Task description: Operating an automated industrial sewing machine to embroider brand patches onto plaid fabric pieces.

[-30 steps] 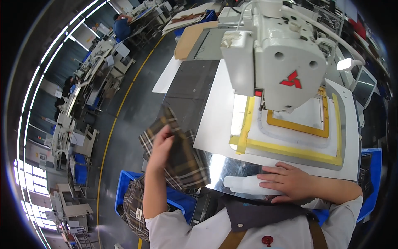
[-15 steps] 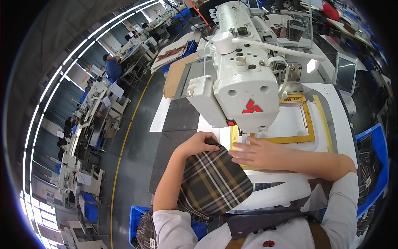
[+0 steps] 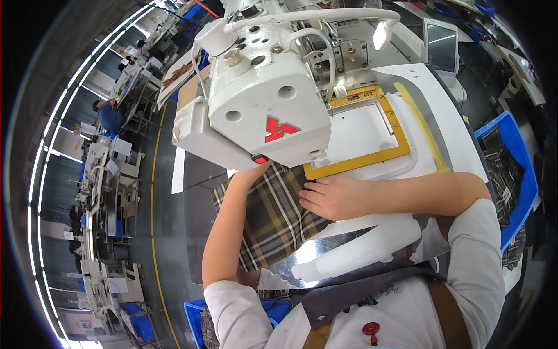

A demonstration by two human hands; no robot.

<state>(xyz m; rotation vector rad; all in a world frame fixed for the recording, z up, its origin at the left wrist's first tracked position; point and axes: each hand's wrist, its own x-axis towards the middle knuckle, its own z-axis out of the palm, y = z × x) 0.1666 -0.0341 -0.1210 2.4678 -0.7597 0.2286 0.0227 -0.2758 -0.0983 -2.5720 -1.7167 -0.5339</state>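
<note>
At far left, rows of workstations (image 3: 107,192) are seen along a grey floor marked with a yellow line (image 3: 153,192). On the counter (image 3: 447,125), a plaid fabric piece (image 3: 273,218) is laid flat beneath the white sewing machine head (image 3: 261,102). The left hand (image 3: 251,172) is extended under the machine head and mostly hidden by it; whether its fingers are spread cannot be told, though the forearm is rested across the fabric. The right hand (image 3: 331,196) is pressed flat on the fabric's right edge, fingers together and extended. Just beyond it, a yellow frame (image 3: 395,152) is seated on white sheets. At far right, a blue bin (image 3: 526,174) holding more plaid pieces is noted.
</note>
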